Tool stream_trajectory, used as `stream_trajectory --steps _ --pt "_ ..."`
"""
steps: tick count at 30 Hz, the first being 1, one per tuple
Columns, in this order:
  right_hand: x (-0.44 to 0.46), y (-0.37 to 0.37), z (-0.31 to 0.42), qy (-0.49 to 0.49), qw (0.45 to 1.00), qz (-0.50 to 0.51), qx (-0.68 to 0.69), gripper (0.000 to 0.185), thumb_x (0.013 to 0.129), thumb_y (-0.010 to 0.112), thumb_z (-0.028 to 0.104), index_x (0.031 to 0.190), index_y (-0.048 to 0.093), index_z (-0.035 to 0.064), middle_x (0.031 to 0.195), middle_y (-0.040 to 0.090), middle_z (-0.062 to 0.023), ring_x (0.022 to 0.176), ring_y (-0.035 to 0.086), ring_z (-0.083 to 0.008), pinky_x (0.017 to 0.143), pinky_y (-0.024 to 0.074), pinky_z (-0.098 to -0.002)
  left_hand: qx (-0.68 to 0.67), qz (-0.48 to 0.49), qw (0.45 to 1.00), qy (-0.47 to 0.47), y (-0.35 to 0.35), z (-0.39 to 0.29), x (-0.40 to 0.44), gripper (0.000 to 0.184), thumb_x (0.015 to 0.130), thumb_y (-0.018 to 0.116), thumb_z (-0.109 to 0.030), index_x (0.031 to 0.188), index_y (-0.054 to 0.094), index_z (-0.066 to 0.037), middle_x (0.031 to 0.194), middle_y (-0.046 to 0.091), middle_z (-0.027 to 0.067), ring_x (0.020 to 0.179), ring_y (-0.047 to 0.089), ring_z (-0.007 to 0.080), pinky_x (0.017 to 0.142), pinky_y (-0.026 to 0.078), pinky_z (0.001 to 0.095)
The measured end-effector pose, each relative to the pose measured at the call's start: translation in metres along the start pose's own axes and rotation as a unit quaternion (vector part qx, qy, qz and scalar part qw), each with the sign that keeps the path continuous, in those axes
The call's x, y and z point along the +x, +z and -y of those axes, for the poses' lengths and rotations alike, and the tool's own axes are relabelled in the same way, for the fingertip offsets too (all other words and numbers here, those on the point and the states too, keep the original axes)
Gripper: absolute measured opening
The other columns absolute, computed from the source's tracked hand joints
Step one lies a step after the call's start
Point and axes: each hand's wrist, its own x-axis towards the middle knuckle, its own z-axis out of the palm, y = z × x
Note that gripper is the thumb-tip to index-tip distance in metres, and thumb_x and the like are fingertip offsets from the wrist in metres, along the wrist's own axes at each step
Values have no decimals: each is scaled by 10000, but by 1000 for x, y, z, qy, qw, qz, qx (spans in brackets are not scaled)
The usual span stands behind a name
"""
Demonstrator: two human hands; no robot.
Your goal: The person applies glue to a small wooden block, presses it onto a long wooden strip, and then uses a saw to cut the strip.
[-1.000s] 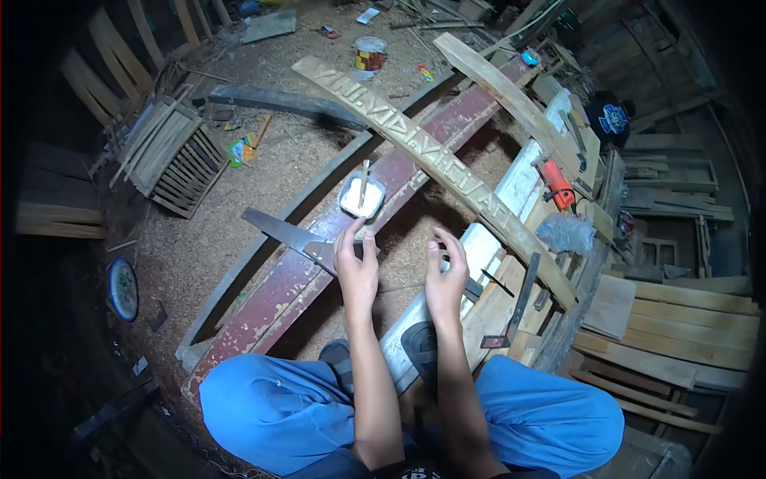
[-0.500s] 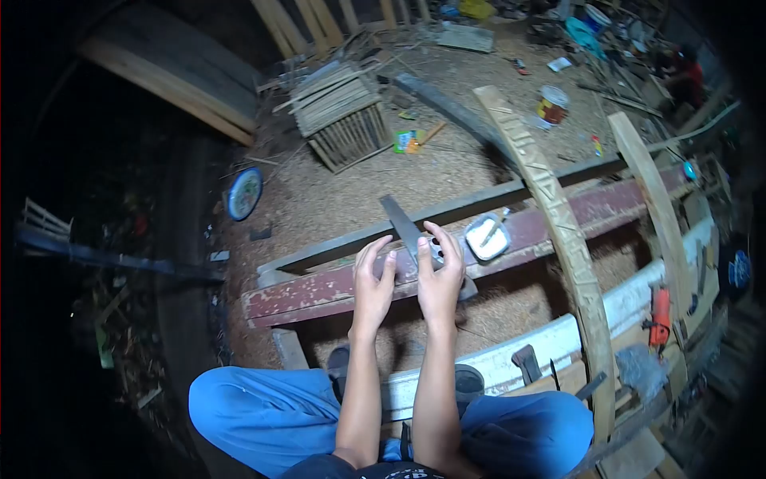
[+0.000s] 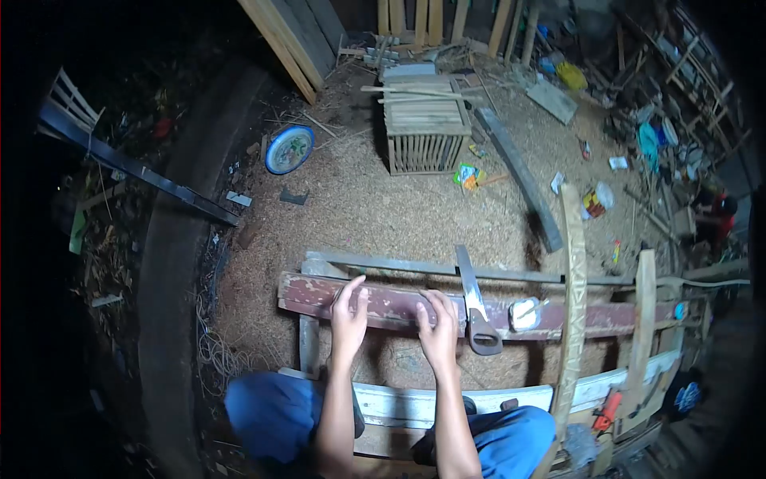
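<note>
My left hand (image 3: 349,314) is raised over the left part of a worn dark-red plank (image 3: 391,306), its thumb and fingers apart and nothing in it. Over the same plank, a little to the right, my right hand (image 3: 438,325) is also open and holds nothing. I cannot tell whether either hand touches the wood. Just right of the right hand, a handsaw (image 3: 472,295) lies across the plank, its dark handle toward me. Beyond it on the plank sits a small white container (image 3: 523,315) with a stick-like thing in it.
A carved wooden strip (image 3: 573,303) and a plain board (image 3: 643,311) cross the plank at right. A white beam (image 3: 503,398) runs near my knees. A red power tool (image 3: 608,410) lies at lower right. A slatted crate (image 3: 428,132) and a blue-rimmed basin (image 3: 289,150) stand beyond.
The view has turned, shifting the scene. My hands have moved left along the plank and slightly further apart. The saw, previously partly behind my right hand, now shows fully to its right.
</note>
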Motion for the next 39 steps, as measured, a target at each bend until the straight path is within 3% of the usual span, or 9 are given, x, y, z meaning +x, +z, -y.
stream_trajectory --steps 6,9,13,14,19,27,30,34,39 --pt "50 -30 128 -13 995 31 -96 328 959 684 176 1267 687 62 1323 620 -173 1282 540 -360 1098 410 -465 -46 -12 997 -59 -110 -74 13 293 1052 609 -166 1283 662 8 1245 716 193 1194 665 302 1061 480 380" --pt "56 -42 191 2 990 58 -127 335 960 687 190 1273 685 69 1336 618 -175 1279 548 -369 1094 415 -469 -58 35 993 -99 -152 -98 9 291 1052 613 -168 1274 663 14 1240 721 184 1182 671 290 1057 484 373" --pt "43 -44 263 35 989 70 -129 328 966 692 216 1266 689 83 1327 623 -158 1276 548 -358 1079 421 -470 -102 56 983 -140 -196 -141 1 280 1051 618 -154 1265 673 19 1221 731 132 1181 662 214 1063 481 336" --pt "40 -42 277 38 988 68 -134 331 968 692 224 1270 688 88 1326 623 -154 1275 548 -354 1078 419 -471 -102 56 985 -131 -204 -148 -1 275 1051 613 -168 1247 671 17 1220 726 172 1183 676 265 1043 498 362" --pt "39 -30 341 41 988 59 -136 340 967 695 240 1279 682 105 1327 622 -143 1268 552 -341 1085 405 -476 -78 82 986 -119 -244 -182 10 303 1057 603 -199 1264 670 12 1235 725 175 1185 679 282 1050 494 370" --pt "72 -7 363 55 990 70 -105 335 979 685 240 1280 687 93 1339 620 -136 1292 538 -334 1098 389 -469 -103 87 980 -146 -253 -189 56 304 1057 614 -189 1271 670 20 1250 723 134 1204 648 210 1085 462 346" --pt "95 16 339 50 987 87 -127 337 982 682 236 1287 685 92 1347 616 -137 1302 529 -334 1102 384 -470 -90 80 983 -140 -243 -173 79 327 1068 594 -217 1292 648 15 1238 719 177 1184 670 272 1040 491 369" --pt "141 54 312 41 984 117 -130 337 984 677 230 1292 683 93 1352 611 -143 1295 526 -345 1093 386 -474 -94 56 983 -147 -223 -142 115 320 1072 589 -220 1284 651 12 1249 715 176 1201 662 273 1059 475 359" --pt "206 88 293 47 980 128 -145 360 995 681 242 1291 676 37 1353 597 -212 1257 532 -408 1090 406 -479 -86 49 979 -176 -197 -120 177 305 1065 603 -209 1283 658 -3 1259 715 158 1217 653 262 1072 463 362"
